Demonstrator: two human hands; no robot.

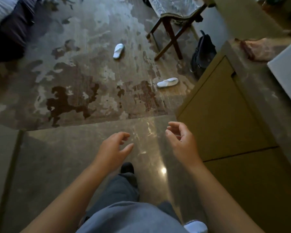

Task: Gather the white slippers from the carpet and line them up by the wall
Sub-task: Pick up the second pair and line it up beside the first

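Lying beyond empty hands (146, 145): slippers (167, 82)

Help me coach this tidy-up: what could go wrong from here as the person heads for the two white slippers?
The glossy floor meets the carpet edge just ahead, so a foot could slip or catch there. The near slipper lies close to the black bag and folding stand, possible trip hazards. The far slipper lies apart; both hands are empty, so one might get left behind.

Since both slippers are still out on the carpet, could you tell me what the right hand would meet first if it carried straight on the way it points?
Probably nothing soon: the right hand points across bare floor toward the carpet; depth is unclear.
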